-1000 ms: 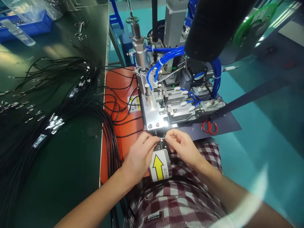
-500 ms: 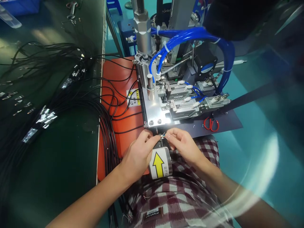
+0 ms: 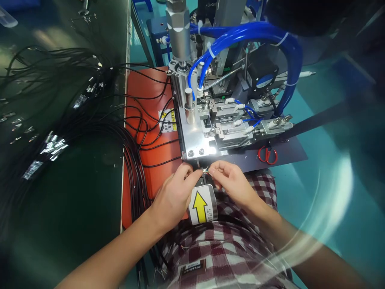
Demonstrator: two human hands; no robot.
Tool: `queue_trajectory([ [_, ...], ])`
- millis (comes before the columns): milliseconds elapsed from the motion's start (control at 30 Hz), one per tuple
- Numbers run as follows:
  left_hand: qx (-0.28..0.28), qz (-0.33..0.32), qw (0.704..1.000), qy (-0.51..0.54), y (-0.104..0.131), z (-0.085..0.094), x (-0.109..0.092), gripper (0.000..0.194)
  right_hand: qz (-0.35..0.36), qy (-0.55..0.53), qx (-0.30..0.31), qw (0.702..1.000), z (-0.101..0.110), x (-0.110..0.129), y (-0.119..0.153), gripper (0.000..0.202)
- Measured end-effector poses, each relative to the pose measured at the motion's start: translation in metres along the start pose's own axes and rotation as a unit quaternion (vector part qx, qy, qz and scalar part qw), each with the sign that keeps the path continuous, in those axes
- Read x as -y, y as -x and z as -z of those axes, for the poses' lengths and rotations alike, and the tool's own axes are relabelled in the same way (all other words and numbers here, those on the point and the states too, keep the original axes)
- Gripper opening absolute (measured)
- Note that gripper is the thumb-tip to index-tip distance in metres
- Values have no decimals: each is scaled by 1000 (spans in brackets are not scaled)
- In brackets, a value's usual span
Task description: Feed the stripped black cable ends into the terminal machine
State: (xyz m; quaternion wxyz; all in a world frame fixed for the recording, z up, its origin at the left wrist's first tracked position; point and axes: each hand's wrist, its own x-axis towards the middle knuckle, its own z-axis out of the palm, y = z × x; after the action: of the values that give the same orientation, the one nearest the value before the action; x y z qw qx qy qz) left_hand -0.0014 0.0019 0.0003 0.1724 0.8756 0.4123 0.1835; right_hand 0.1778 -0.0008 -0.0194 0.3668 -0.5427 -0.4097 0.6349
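Pinching thin wires [image 3: 205, 171], left hand [image 3: 173, 193] and right hand [image 3: 231, 181] nearly closed

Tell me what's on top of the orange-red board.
Black cables cross the orange-red board, and a yellow-and-white label sits near its right edge. The left hand hides part of its lower right; the surface beneath hand and cables cannot be seen.

The machine [image 3: 230, 112] is blocking the way ahead, black cables [image 3: 134, 172] are crowding the room left of the left hand [image 3: 174, 192], and free space is lying right of the right hand [image 3: 231, 181].
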Motion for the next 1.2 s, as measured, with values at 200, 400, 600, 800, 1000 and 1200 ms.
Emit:
queue_trajectory([
  [200, 15, 5, 1000, -6, -1, 1, -1, 32, -2, 13, -4, 1000, 0, 2, 1, 27],
  [400, 13, 6, 1000, -3, 0, 1, 0, 31, 2, 15, -5, 1000, 0, 2, 0, 26],
  [600, 19, 6, 1000, 2, -1, 2, -1, 28, 6, 12, -3, 1000, 0, 1, 0, 25],
  [800, 18, -5, 1000, -3, -1, 1, -1, 28, 19, 30, -2, 999, 1, -1, 1, 24],
  [1000, 21, -7, 1000, -16, 2, 0, 0, 27, 26, 27, 0, 999, 0, -2, 1, 25],
  [1200, 27, -6, 999, -27, 2, 1, -1, 28, 22, 23, -14, 999, -2, -3, 1, 21],
])
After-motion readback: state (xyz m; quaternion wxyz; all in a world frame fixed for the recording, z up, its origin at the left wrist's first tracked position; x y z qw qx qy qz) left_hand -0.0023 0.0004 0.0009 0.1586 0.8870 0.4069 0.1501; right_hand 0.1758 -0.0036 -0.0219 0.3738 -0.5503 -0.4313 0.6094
